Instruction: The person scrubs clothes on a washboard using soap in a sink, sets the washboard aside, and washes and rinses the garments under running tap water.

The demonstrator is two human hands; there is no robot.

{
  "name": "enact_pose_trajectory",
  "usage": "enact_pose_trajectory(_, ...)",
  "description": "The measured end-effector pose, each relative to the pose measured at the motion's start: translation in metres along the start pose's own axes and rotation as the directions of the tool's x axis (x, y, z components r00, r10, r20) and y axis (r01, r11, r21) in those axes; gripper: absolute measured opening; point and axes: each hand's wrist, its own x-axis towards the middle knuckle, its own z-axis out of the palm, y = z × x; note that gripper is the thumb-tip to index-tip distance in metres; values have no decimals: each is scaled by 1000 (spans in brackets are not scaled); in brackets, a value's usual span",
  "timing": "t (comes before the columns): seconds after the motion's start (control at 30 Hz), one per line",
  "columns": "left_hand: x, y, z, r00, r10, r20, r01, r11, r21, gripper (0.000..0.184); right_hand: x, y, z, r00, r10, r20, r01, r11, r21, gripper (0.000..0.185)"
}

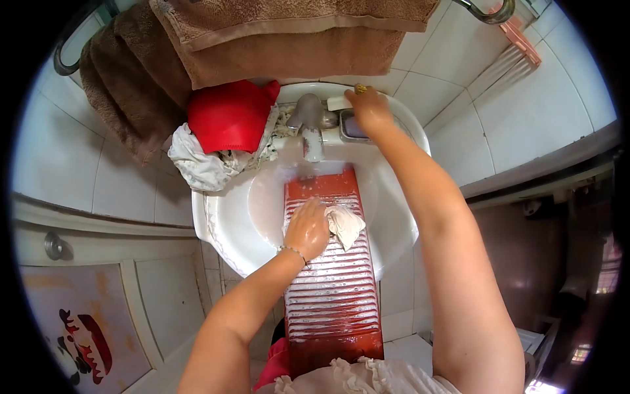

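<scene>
A red ridged washboard [333, 289] with suds on it slants from inside the white sink [226, 226] toward the body. My left hand [307, 230] lies on its ridges, wrapped against a small cream cloth [346, 226] that bunches out to the right of the fingers. At the back right rim, my right hand [369, 108] is closed on a whitish bar [338, 103], beside a dish [354, 125] with a purplish block in it. Between the hands stands the faucet [313, 134].
A red garment [231, 117] and a wet white cloth [200, 161] are piled on the sink's left rim. Brown towels [282, 46] hang above. A pink-handled rack [520, 43] is on the right wall, and a cabinet door [170, 299] stands at the left.
</scene>
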Motion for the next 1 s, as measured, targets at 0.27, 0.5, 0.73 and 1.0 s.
enact_pose_trajectory(0.27,3,6,-8,997,-41,62,41,999,11,38,-87,40,-50,856,-187,-483,316,928,200,27)
enact_pose_trajectory(0.5,0,1,-3,999,21,40,-23,998,56,40,-255,-6,-11,991,-131,9,68,572,817,36)
enact_pose_trajectory(0.73,5,8,-6,999,-44,8,45,997,-64,38,-204,-47,34,997,-76,-1,46,594,803,57)
enact_pose_trajectory(1.0,6,8,-11,996,-32,79,41,993,-107,33,-158,-42,14,724,-392,568,-336,518,787,67)
